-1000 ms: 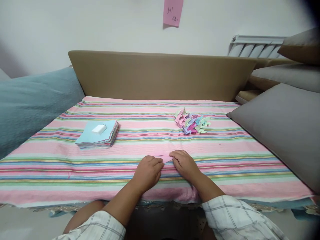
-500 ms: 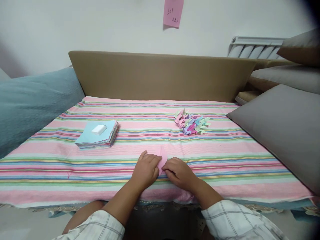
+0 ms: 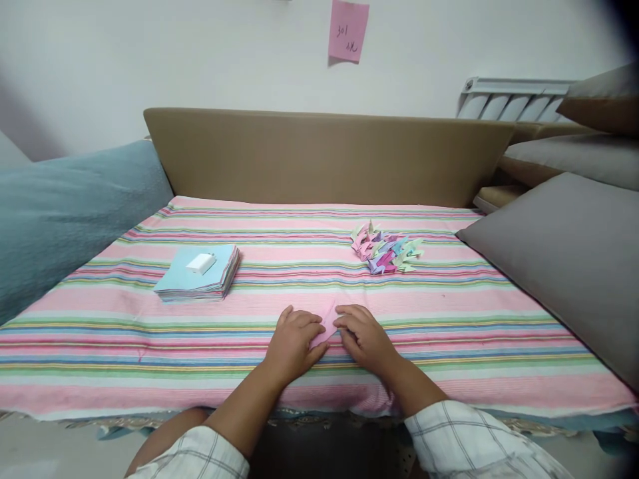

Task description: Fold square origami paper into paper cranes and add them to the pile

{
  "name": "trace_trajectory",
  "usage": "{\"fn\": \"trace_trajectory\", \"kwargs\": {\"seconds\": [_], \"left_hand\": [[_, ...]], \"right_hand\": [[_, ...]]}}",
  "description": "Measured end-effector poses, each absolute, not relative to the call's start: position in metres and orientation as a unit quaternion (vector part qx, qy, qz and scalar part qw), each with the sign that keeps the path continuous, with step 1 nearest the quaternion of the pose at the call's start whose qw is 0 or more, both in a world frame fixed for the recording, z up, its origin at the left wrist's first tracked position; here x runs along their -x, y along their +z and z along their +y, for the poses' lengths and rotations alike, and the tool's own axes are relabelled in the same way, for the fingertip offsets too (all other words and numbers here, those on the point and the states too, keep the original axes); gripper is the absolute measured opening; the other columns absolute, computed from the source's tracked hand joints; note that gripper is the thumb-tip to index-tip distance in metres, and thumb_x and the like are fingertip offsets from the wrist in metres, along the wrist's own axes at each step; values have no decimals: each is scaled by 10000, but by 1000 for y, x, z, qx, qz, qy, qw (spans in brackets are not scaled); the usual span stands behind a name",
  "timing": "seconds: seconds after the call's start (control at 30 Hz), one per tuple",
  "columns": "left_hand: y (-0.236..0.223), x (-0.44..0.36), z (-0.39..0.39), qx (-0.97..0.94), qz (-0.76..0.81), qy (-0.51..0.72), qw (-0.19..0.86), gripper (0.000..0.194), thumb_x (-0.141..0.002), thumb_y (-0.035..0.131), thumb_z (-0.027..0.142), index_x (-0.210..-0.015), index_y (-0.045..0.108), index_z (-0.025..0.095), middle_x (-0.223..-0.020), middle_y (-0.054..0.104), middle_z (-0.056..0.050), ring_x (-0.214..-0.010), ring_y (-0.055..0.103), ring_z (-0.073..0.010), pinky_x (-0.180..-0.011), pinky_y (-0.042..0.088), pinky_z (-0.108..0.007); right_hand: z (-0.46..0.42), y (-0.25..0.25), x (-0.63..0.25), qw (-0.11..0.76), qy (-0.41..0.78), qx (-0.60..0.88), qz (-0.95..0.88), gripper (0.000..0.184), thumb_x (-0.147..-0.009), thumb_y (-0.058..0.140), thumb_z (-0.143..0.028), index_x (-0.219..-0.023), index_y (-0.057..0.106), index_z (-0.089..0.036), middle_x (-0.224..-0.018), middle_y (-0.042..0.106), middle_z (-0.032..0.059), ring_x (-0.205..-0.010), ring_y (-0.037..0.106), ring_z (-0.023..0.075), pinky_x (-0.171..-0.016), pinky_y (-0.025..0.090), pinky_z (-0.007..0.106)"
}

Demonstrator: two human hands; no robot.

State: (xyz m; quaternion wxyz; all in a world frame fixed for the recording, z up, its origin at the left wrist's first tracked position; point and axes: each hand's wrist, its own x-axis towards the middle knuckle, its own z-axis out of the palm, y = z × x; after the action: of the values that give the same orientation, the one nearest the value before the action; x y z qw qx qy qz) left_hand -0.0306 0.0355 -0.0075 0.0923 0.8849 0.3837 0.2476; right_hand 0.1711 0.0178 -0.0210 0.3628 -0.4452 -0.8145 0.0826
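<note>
A small folded piece of pink paper (image 3: 327,324) lies slanted on the striped cloth between my two hands. My left hand (image 3: 295,340) holds its left and lower side, with the fingertips on top and the thumb along the near edge. On the other side, my right hand (image 3: 368,338) rests with its fingers apart, the fingertips at the paper's right edge. Beyond it lies a cluster of folded paper cranes (image 3: 385,251) in pink, purple, green and blue. Part of the paper is hidden under my left fingers.
A stack of coloured paper sheets (image 3: 192,283) sits at the left, with a white charger plug (image 3: 201,263) on top. Striped cloth (image 3: 279,266) covers the seat. Grey cushions (image 3: 564,246) border the right, a blue cushion (image 3: 80,213) the left, and a brown backrest (image 3: 324,159) the back.
The pink paper has turned from nearly upright to a slant, its top leaning right. My right fingers have loosened from a pinch at its lower edge and moved up its right side.
</note>
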Motion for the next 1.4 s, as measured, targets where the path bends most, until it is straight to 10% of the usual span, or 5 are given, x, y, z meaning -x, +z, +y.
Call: {"fn": "trace_trajectory", "kwargs": {"seconds": [0.27, 1.4], "left_hand": [[-2, 34, 40, -888, 380, 222, 133, 268, -705, 463, 72, -856, 600, 246, -1095, 655, 4, -1111, 486, -214, -1030, 183, -557], [-5, 31, 45, -871, 389, 276, 121, 96, -744, 548, 174, -653, 555, 202, -940, 697, -36, -887, 600, -194, -852, 423, -386]], "right_hand": [[16, -23, -171, 316, 97, 427, -842, 232, -766, 538, -221, -990, 595, -214, -1199, 583, 85, -1140, 483, 244, -969, 335, 446], [23, -24, -155, 312, 126, 524, -782, 137, -806, 576, -327, -729, 617, -220, -984, 659, 35, -919, 561, 198, -832, 378, 369]]}}
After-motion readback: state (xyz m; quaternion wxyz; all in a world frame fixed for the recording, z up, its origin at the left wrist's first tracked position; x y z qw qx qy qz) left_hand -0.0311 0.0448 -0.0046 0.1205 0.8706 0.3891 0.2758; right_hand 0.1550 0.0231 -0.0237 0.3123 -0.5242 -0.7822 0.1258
